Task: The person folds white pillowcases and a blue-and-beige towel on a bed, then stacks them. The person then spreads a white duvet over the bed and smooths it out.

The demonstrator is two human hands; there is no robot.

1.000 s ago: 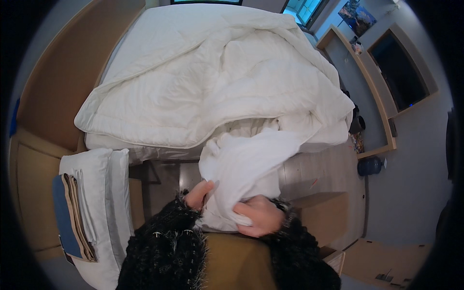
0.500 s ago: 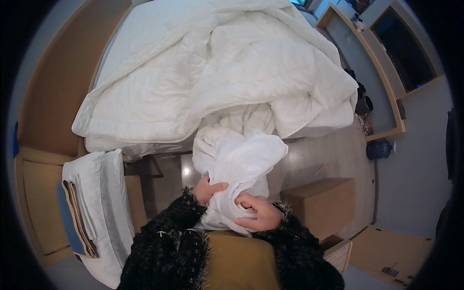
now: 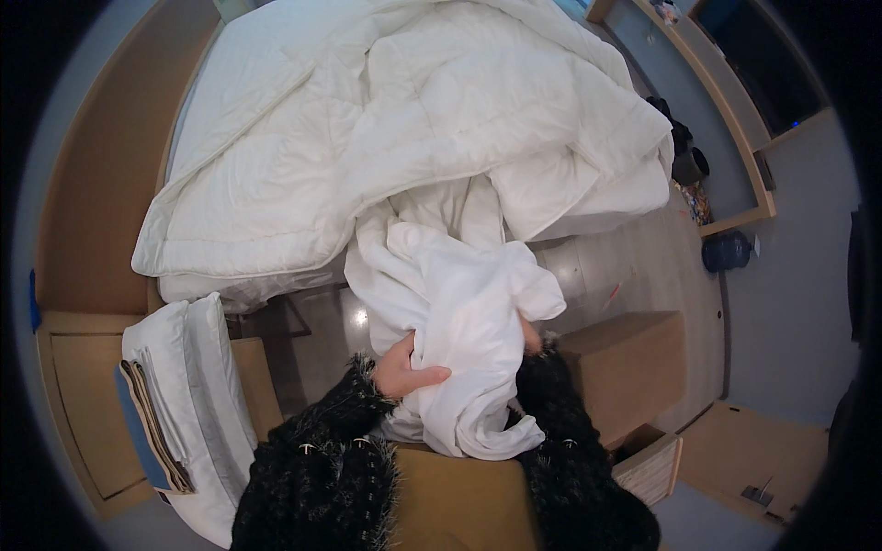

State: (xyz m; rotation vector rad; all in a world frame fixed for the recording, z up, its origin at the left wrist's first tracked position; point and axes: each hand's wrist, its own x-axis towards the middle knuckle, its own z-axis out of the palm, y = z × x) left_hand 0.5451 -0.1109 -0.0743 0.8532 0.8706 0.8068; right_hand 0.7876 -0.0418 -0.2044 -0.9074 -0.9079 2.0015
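In front of my lap hangs bunched thin white cloth (image 3: 469, 331), which looks like a duvet cover. It trails from under the thick white duvet (image 3: 441, 119) on the bed. My left hand (image 3: 406, 367) grips the near left side, thumb on top and fingers tucked beneath the folds. My right hand (image 3: 531, 338) is against the right side of the bundle. Cloth covers most of it, so its fingers are hidden. A loose end of the cloth droops beside my right forearm.
White pillows (image 3: 188, 386) and folded cloths (image 3: 152, 427) lie at the left, by a wooden cabinet (image 3: 78, 395). A brown box-like piece (image 3: 634, 367) stands right of my arm, above an open drawer (image 3: 648, 468). A blue water jug (image 3: 726, 251) sits by the right wall.
My right hand has shifted up and right, from on top of the cloth to partly behind it. The bundle has spread out, and its near end has swung right. My left hand stays on it.
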